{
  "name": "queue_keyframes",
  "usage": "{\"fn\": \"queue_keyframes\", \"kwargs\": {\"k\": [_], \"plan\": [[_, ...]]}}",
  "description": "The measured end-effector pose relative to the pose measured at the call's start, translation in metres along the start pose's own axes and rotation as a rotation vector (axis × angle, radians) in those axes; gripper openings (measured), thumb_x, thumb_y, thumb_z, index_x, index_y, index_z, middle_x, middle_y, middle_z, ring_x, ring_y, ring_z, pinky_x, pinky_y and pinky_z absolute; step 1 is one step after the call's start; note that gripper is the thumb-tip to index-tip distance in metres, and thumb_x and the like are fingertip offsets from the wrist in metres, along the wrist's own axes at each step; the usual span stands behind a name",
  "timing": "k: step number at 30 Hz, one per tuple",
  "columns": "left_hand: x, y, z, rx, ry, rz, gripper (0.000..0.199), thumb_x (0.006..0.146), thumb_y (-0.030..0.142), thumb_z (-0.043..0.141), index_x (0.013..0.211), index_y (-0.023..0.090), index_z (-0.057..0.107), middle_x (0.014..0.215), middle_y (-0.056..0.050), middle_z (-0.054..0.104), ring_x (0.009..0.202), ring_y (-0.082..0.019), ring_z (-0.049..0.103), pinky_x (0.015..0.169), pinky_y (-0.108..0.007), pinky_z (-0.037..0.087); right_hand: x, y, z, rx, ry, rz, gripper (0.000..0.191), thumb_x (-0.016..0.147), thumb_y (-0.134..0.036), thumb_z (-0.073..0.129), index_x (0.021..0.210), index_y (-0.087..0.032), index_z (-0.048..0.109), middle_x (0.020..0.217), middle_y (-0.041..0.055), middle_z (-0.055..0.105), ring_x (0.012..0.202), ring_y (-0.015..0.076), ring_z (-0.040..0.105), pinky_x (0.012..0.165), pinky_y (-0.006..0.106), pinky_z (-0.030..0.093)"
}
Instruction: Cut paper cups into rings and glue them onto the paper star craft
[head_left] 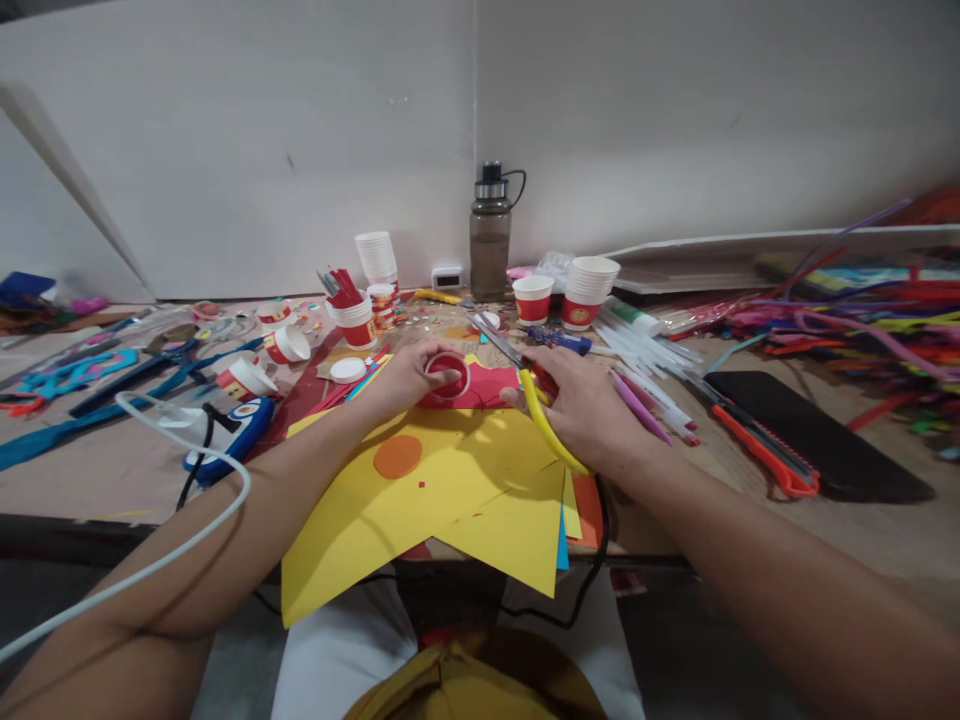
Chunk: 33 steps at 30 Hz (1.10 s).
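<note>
My left hand (pixel 429 372) is closed on a small round cup (pixel 459 386) with a pale rim and a red inside, thumb over the edge. In my right hand (pixel 574 392) is a pair of scissors (pixel 544 425) with yellow handles, blades pointing up and to the left. Whether the blades are apart is hard to tell. Red paper (pixel 491 385) lies just under the cup and beside the scissors. Below both hands spread yellow paper sheets (pixel 465 470), with an orange paper disc (pixel 398 456) on the left part.
Behind stand a water bottle (pixel 490 250), stacked paper cups (pixel 591 290) and a cup of red sticks (pixel 352 320). At right lie a red utility knife (pixel 765 450), a black phone (pixel 817 430) and pipe cleaners (pixel 847 330). A white cable (pixel 225 500) crosses my left forearm.
</note>
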<state>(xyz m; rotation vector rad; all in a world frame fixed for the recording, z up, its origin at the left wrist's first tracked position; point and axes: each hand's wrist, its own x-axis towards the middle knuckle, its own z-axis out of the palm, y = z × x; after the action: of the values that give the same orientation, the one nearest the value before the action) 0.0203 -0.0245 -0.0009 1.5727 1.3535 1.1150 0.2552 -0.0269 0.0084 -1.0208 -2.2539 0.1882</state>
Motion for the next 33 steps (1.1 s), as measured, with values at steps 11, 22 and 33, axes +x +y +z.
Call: {"fn": "queue_keyframes", "kwargs": {"k": [11, 22, 33], "plan": [[0.007, -0.018, -0.003, 0.063, 0.0, 0.006, 0.025, 0.067, 0.029, 0.074, 0.089, 0.017, 0.073, 0.079, -0.005, 0.07, 0.069, -0.017, 0.06, 0.069, -0.03, 0.047, 0.002, 0.003, -0.001, 0.033, 0.012, 0.024, 0.044, 0.084, -0.047, 0.057, 0.114, -0.015, 0.061, 0.102, 0.0123, 0.066, 0.09, 0.0247, 0.06, 0.08, 0.036, 0.046], [0.0, -0.003, 0.004, -0.446, -0.057, 0.091, 0.027, 0.074, 0.031, 0.068, 0.097, 0.016, 0.069, 0.097, -0.008, 0.07, 0.086, -0.017, 0.064, 0.076, -0.029, 0.048, 0.008, -0.017, 0.0, -0.09, 0.1, 0.098, 0.038, 0.08, -0.033, 0.06, 0.114, -0.017, 0.059, 0.104, 0.0127, 0.061, 0.093, 0.0258, 0.058, 0.078, 0.036, 0.046], [-0.011, 0.019, 0.007, -0.889, -0.172, -0.1, 0.025, 0.067, 0.025, 0.073, 0.088, 0.013, 0.065, 0.086, -0.007, 0.071, 0.078, -0.016, 0.067, 0.065, -0.026, 0.05, 0.001, -0.034, 0.003, -0.566, 0.152, 0.01, 0.044, 0.084, -0.03, 0.052, 0.126, -0.016, 0.053, 0.105, 0.0162, 0.052, 0.093, 0.0296, 0.05, 0.076, 0.04, 0.043]]}}
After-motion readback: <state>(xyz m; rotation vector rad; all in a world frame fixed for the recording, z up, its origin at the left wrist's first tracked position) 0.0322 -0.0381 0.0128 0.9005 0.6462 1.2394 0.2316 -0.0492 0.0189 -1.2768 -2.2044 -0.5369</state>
